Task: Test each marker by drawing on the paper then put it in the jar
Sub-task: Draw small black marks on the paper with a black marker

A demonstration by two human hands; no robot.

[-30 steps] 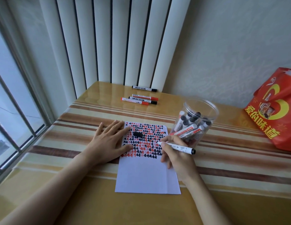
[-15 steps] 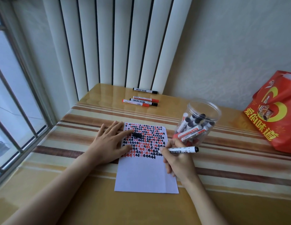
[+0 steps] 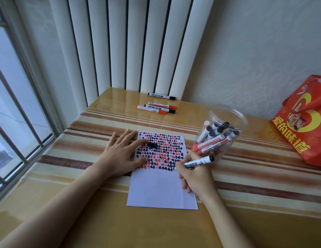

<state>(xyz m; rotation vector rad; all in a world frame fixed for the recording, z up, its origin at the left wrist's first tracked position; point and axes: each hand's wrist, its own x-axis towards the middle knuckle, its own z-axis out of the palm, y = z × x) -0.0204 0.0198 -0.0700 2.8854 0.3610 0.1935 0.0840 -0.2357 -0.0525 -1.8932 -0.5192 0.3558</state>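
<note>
Tabletop (image 3: 95, 228): glossy, with brown and cream stripes; it carries every item below. Camera view sits slightly lower and nearer than half a second ago; layout of items unchanged.
Bag (image 3: 304, 120): red with yellow print, at the right edge against the wall, well apart from the paper. Unmoved.
Paper (image 3: 161, 190): white sheet lying flat in the middle; upper half filled with rows of red and black marks, lower half blank. Same position as before.
Jar (image 3: 226, 115): clear, open-topped, upright, just right of the paper's upper right corner. Holds a crowd of markers with black and red caps. Contents look the same as earlier.
Left hand (image 3: 120, 154): flat, palm down, fingers straight and spread; it presses the paper's left edge, fingertips on the marked area. Stays where it was.
Right hand (image 3: 197, 174): fingers curled round the marker in a writing grip, at the paper's right edge, in front of the jar. It has barely shifted.
Marker (image 3: 199, 162): white barrel, black rear end pointing right toward the jar; tip on the paper at the lower right end of the marks. Barrel now tilts up a little more at the rear than half a second ago.
Spare markers (image 3: 157, 109): four lying at the far side of the tabletop, near the blinds. Untouched.
Cap (image 3: 152, 144): small, black, on the paper just beside the left fingertips. Unmoved.
</note>
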